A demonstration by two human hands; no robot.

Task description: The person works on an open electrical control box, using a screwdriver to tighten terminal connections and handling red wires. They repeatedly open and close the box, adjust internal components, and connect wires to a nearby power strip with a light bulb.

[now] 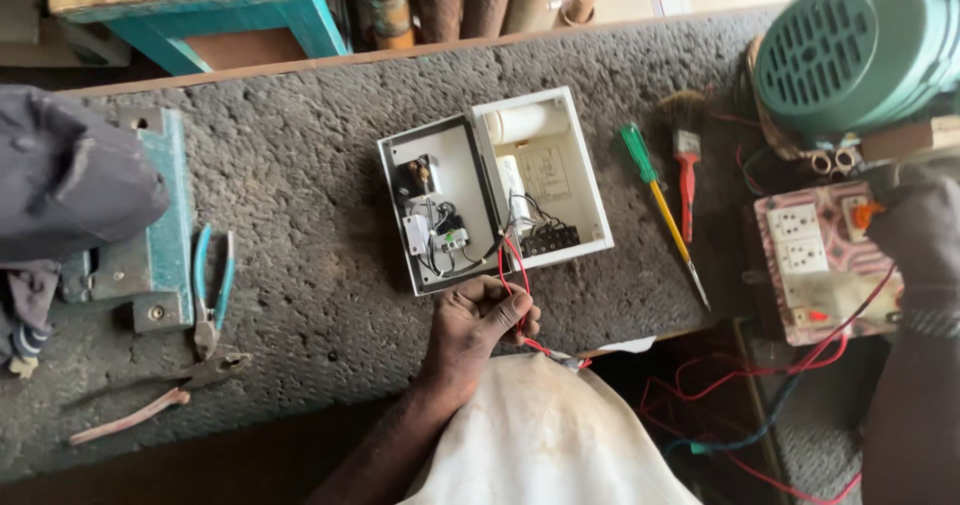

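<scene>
One hand (478, 327) pinching red wire (514, 273) — beside open switch box (494, 187).

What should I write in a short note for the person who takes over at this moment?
Left hand: fingers pinch a red wire at the front edge of the open white box.
Right hand: rests on the socket board at the right; whether it grips anything is unclear.
The box lies on the bench, lid open, wiring exposed.
Green screwdriver and brush lie right of the box; pliers far left.
Done: box opened. Left: red wire is not yet seen fixed.
</scene>
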